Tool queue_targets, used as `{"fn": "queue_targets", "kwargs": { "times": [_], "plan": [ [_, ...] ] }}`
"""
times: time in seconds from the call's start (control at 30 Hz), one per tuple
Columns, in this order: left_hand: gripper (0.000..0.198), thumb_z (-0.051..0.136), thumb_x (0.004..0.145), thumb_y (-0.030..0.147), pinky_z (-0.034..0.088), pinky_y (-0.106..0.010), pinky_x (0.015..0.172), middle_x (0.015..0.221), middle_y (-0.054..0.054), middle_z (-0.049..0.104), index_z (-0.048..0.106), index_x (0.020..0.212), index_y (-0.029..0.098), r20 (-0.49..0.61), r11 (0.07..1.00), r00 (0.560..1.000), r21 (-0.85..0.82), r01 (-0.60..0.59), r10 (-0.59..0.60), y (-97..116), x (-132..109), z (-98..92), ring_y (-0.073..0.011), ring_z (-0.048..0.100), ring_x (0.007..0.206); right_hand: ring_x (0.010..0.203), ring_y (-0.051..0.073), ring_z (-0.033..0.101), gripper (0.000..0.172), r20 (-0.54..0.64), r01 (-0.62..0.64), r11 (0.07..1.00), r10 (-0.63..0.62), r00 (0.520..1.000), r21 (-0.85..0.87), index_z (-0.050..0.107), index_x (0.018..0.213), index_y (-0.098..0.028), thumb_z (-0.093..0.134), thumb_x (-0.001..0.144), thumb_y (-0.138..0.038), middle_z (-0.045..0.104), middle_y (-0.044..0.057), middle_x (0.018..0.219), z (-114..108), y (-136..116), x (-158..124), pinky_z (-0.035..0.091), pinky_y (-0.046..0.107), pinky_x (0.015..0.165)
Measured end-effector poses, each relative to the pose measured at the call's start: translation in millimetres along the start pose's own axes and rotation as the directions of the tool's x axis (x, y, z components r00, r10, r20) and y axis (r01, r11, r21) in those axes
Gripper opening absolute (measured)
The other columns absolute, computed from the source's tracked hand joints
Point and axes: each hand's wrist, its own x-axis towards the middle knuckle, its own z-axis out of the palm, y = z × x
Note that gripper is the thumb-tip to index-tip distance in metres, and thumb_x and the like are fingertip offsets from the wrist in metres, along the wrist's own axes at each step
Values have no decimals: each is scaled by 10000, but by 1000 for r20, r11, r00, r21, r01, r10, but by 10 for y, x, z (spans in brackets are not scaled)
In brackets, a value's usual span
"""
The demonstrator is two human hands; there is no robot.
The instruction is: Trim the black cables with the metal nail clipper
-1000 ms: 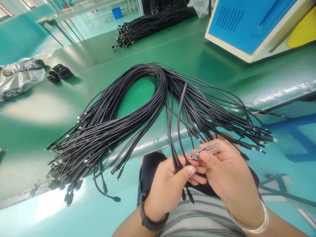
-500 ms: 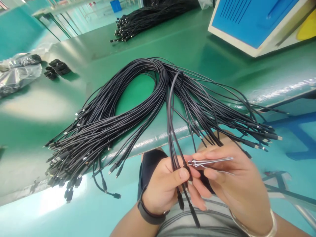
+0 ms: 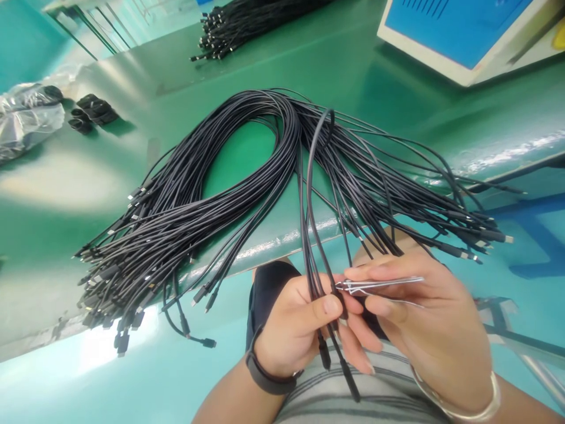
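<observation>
My left hand (image 3: 304, 318) is closed around several black cables (image 3: 309, 235), thumb pressed over them near their connector ends. Below the thumb, black connector ends (image 3: 351, 380) hang downward over my lap. Between the thumb and fingers of my right hand (image 3: 436, 324) is a small silver hand tool that looks like nippers (image 3: 379, 285). Its pointed tip touches or nearly touches one cable, just above the thick black connector sleeve (image 3: 339, 303) at my left thumb. Whether the jaws close on the cable, I cannot tell.
A large looped bundle of black cables (image 3: 247, 100) lies on the green table (image 3: 145, 112), ends hanging over the front edge. Another cable bundle (image 3: 247, 29) lies farther back. A blue and white machine (image 3: 445, 35) stands at back right; coiled black cables (image 3: 95, 111) and clear plastic bags (image 3: 30, 121) lie left.
The view has shifted slightly, so the table and cables sit a little higher in the picture. Both hands keep their grips, and the tool's tip stays by the same cable sleeve.
</observation>
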Motion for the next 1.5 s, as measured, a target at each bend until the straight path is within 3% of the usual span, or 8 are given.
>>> {"fn": "queue_targets", "kwargs": {
  "times": [0.23,0.47,0.7,0.9,1.07,1.2,1.37,1.5],
  "plan": [
    [272,741,806,367,571,-210,479,747,-89,778,697,863,105,-5,1000,1000,11,10,-10,-10,8,-2,-189,728,535,737,187,713,152,-35,-25,996,28,999,89,744,810,-341,831,726,-249,737,-4,834,40,17,23,623,306,598],
    [215,767,792,282,539,-149,470,746,-53,779,669,884,115,-118,986,990,154,-57,75,-31,10,84,-139,716,521,454,147,615,131,97,-156,959,136,986,238,702,860,-298,782,769,-248,739,3,888,54,-51,39,541,299,329],
    [300,847,655,129,534,-156,497,555,-7,720,547,650,146,-514,927,815,369,-71,267,6,21,335,-124,683,473,655,200,701,140,-21,-1,999,2,1000,32,719,863,-294,772,779,-197,743,30,867,52,-9,-7,591,294,468],
    [238,731,819,339,577,-222,547,738,-96,778,675,772,113,-387,926,891,368,-88,239,-23,1,189,-194,740,598,864,208,723,110,-92,-108,990,116,989,85,698,821,-276,783,776,-330,724,1,841,-14,4,90,611,302,721],
    [374,582,922,420,594,-260,615,1016,-165,765,683,1120,119,-265,900,930,417,-126,253,-27,13,79,-247,762,772,839,251,730,167,-28,-233,958,241,970,166,666,828,-262,793,754,-341,743,43,889,-7,-1,183,607,326,602],
    [381,536,949,424,585,-244,634,1067,-172,751,660,1147,123,-161,888,969,450,-95,185,-27,52,24,-231,761,777,952,273,716,161,-51,-234,954,247,968,186,654,778,-256,802,738,-308,717,18,820,32,-21,211,625,342,636],
    [404,644,885,414,559,-205,520,935,-138,778,551,1164,138,-343,911,925,412,-7,162,-108,121,3,-200,750,641,755,227,726,115,15,-216,955,218,976,205,648,798,-266,757,788,-302,720,23,839,70,-76,189,599,318,547],
    [313,698,841,392,554,-207,517,906,-154,777,550,916,127,-511,915,842,400,54,174,-168,122,37,-213,753,669,870,205,718,118,-111,-73,994,82,990,82,680,786,-272,786,765,-320,708,-6,825,38,-100,196,610,303,706]
  ]
}}
